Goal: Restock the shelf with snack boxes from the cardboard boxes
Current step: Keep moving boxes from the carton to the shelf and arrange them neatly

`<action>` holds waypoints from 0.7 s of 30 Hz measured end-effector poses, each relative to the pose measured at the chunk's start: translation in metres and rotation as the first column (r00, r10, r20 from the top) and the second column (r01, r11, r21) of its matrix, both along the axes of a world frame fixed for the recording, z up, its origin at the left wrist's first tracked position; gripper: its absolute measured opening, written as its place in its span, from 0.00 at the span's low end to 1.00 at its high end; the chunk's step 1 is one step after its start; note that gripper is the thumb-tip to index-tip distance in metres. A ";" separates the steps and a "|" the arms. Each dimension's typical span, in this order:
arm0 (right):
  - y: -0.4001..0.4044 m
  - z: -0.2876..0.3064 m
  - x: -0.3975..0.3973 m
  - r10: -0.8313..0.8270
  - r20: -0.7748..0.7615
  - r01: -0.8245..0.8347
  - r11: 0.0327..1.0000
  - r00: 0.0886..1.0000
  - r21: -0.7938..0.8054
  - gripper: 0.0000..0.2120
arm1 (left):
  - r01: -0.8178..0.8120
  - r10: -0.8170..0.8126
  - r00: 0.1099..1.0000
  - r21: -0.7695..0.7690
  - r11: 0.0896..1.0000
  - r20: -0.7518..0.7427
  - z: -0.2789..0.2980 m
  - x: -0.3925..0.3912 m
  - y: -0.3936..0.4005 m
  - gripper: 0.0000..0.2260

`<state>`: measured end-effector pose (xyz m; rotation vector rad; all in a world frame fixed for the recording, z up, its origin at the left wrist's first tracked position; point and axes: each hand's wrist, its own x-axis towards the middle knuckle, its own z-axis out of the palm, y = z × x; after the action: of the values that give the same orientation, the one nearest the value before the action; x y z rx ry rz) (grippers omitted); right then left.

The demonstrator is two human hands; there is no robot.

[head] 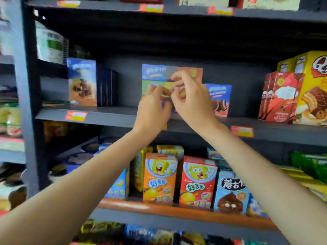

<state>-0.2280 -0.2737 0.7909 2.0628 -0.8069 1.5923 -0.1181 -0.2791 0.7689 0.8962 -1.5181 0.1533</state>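
Red box [280, 97] beside yellow box [313, 85]

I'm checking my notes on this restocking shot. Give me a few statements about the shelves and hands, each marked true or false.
1. Both hands are at the multicolour box on the middle shelf. True.
2. The orange box stands right of the red cartoon box. False: it stands to its left.
3. The yellow box is at the middle shelf's right end. True.
4. The multicolour box lies on the lower shelf. False: it is on the middle shelf.
5. A price tag hangs on the middle shelf's edge. True.
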 end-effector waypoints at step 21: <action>0.229 -0.850 0.177 0.646 -0.558 0.708 0.039 0.521 0.705 0.23 | -0.466 -0.196 0.867 0.885 0.012 0.459 -0.803 0.260 0.344 0.19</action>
<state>-0.0508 -0.0450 -0.0596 3.0214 -1.7651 -0.9965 0.1415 0.0645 -0.0336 2.3886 -1.9093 -0.8223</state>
